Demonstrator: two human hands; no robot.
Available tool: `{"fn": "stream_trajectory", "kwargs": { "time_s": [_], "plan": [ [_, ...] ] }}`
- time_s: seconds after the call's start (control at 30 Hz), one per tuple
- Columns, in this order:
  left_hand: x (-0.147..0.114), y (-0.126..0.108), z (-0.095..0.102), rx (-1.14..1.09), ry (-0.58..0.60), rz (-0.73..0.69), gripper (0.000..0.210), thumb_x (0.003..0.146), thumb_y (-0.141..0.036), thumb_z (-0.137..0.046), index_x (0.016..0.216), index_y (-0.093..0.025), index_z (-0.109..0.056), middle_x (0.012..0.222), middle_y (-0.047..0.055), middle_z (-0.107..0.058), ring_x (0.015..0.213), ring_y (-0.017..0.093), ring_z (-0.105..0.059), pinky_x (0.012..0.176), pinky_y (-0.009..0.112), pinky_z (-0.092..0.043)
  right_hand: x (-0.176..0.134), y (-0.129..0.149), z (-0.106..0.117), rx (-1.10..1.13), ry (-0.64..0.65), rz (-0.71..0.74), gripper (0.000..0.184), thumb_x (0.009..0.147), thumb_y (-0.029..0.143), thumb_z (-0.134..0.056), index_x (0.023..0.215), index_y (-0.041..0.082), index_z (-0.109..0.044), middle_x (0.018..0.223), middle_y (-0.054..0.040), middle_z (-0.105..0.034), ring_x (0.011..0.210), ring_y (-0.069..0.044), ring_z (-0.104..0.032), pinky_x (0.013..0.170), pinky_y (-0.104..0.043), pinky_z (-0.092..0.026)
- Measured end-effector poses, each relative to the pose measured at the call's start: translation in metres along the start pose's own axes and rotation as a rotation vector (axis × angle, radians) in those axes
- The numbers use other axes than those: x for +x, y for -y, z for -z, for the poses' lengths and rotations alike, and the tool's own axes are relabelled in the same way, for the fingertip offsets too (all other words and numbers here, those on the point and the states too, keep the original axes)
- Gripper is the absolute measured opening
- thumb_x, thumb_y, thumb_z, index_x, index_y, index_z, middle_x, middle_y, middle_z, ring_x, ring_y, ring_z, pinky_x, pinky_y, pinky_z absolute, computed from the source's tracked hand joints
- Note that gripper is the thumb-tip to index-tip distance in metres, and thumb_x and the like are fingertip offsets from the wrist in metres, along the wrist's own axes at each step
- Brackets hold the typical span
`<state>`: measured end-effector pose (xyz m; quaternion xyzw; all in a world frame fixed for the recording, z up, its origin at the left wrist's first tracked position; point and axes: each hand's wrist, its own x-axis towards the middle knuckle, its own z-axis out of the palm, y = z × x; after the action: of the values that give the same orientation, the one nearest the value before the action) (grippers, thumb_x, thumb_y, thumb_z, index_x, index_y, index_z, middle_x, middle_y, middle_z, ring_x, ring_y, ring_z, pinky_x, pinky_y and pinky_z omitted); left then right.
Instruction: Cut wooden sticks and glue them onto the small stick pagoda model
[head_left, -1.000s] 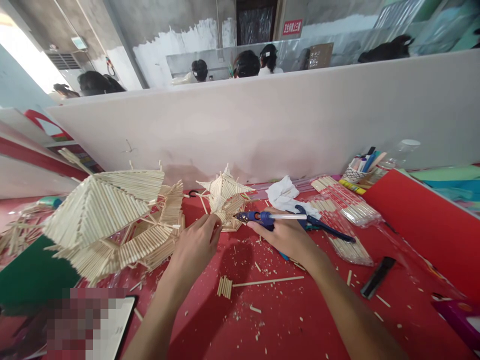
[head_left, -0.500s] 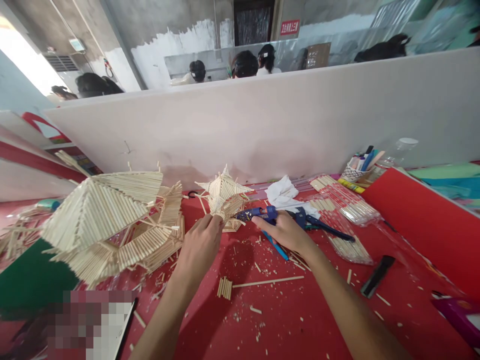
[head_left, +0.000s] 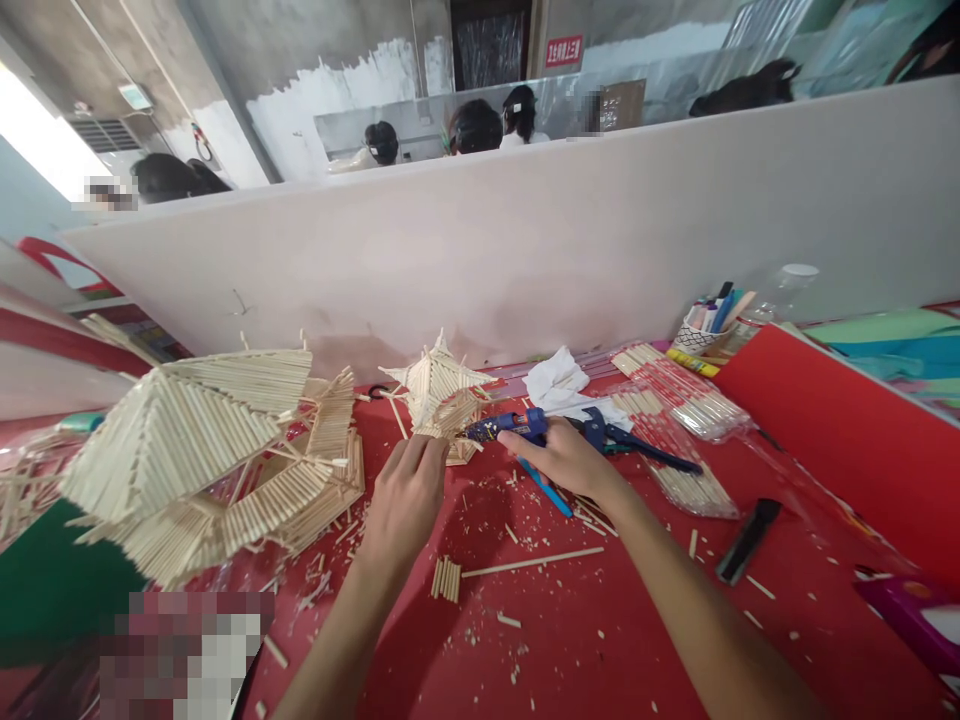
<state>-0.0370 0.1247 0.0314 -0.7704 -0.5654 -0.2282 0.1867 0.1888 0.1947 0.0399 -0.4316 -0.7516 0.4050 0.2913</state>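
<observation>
My right hand (head_left: 570,458) is wrapped round a blue hot glue gun (head_left: 517,427), its nozzle end pointing left. The gun's front end is close to the fingers of my left hand (head_left: 407,492). Those fingers are pinched together at the front of a small stick pavilion (head_left: 437,378) with a pointed roof; whatever lies between them is hidden. To the left stands a larger stick pavilion (head_left: 184,430), pale sticks forming its sloping roof. In front of my hands lie a short row of cut sticks (head_left: 445,579) and one long stick (head_left: 536,562).
Blue-handled cutters (head_left: 652,447) lie right of the glue gun, near bagged sticks (head_left: 686,395) and a crumpled tissue (head_left: 555,375). Farther right are a pen cup (head_left: 699,338), a red board (head_left: 840,450) and a black tool (head_left: 748,540). A white partition (head_left: 480,250) bounds the back.
The whole view has shifted slightly, so things sit a little farther left in it. Both hands and the glue gun keep nearly the same position at the small pavilion.
</observation>
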Motion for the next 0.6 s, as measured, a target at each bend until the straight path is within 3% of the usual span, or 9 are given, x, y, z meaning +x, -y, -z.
{"fn": "stream_trajectory", "kwargs": {
  "time_s": [0.17, 0.43, 0.6],
  "plan": [
    [-0.0013, -0.0006, -0.0014, 0.037, 0.013, -0.095, 0.019, 0.091, -0.003, -0.053, 0.102, -0.016, -0.062, 0.093, 0.007, -0.066, 0.084, 0.022, -0.059, 0.079, 0.033, -0.045, -0.0004, 0.0003, 0.0006, -0.010, -0.004, 0.026, 0.041, 0.091, 0.055, -0.053, 0.075, 0.021, -0.068, 0.052, 0.0004, -0.052, 0.059, -0.017, -0.051, 0.060, -0.031, -0.039],
    [0.0016, -0.0018, 0.0028, 0.092, 0.011, -0.110, 0.015, 0.090, -0.006, -0.056, 0.099, -0.016, -0.063, 0.092, 0.008, -0.065, 0.083, 0.024, -0.055, 0.077, 0.035, -0.045, 0.0001, 0.0047, -0.0001, 0.004, -0.027, 0.064, 0.042, 0.091, 0.054, -0.052, 0.065, 0.021, -0.057, 0.061, 0.0002, -0.055, 0.061, -0.015, -0.049, 0.064, -0.031, -0.037],
    [0.0033, -0.0003, 0.0035, 0.130, 0.024, -0.115, 0.014, 0.090, -0.007, -0.058, 0.097, -0.018, -0.064, 0.098, 0.008, -0.066, 0.086, 0.024, -0.056, 0.080, 0.036, -0.045, -0.0001, 0.0057, 0.0004, -0.010, -0.022, 0.061, 0.044, 0.091, 0.056, -0.051, 0.066, 0.021, -0.058, 0.061, 0.0004, -0.055, 0.060, -0.015, -0.047, 0.063, -0.031, -0.036]
  ]
}}
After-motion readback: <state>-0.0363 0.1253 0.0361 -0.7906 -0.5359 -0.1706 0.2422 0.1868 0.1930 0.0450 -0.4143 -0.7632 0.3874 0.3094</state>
